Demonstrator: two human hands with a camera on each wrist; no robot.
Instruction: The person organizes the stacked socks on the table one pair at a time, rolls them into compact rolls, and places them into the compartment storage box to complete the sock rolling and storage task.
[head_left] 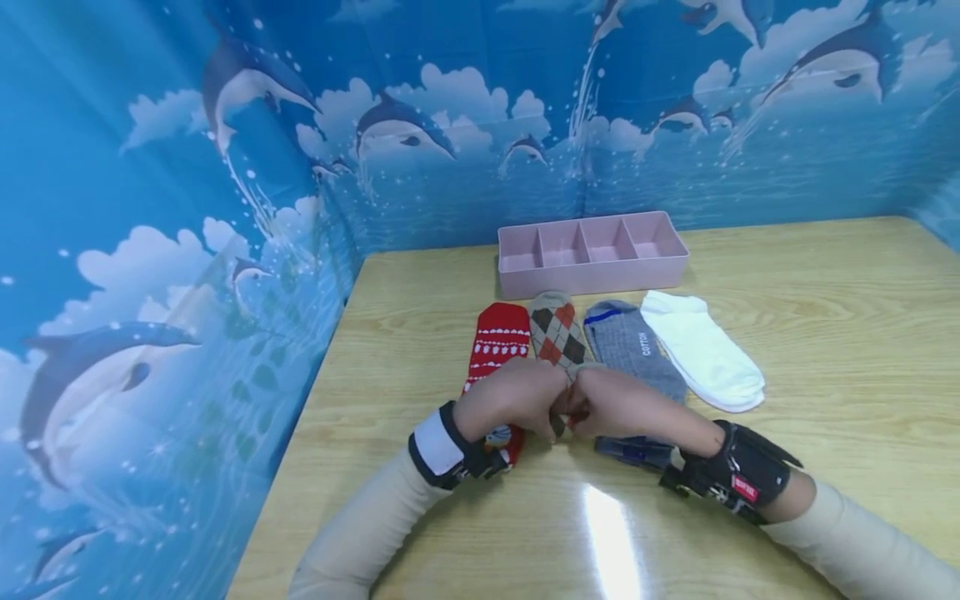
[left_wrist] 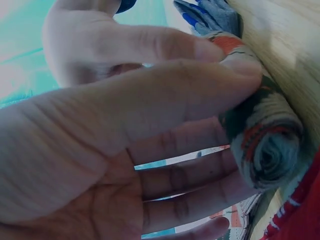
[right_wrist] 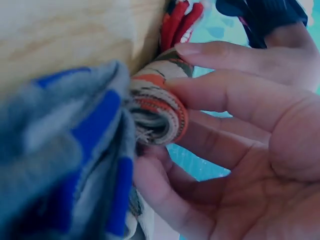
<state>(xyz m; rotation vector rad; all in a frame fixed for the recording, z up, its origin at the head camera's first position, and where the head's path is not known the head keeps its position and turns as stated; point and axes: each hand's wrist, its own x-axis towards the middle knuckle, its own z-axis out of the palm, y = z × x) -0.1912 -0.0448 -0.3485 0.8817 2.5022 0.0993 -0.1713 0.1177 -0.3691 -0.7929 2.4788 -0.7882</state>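
An argyle sock [head_left: 557,332] in beige, orange and dark green lies with its toe toward the box. Its near end is wound into a tight roll [left_wrist: 272,142], whose spiral shows in both wrist views. My left hand [head_left: 519,393] pinches one end of the roll, thumb on top and fingers behind. At the other end, my right hand [head_left: 633,406] holds it between thumb and fingers [right_wrist: 155,182]. The two hands meet over the sock in the head view, hiding much of the roll.
A red patterned sock [head_left: 501,337] lies to the left, partly under my left wrist. Right of the hands are a grey sock [head_left: 626,337] with blue stripes and a white sock [head_left: 705,350]. Behind them stands a pink four-section box [head_left: 592,280], near a dolphin-print curtain [head_left: 465,192].
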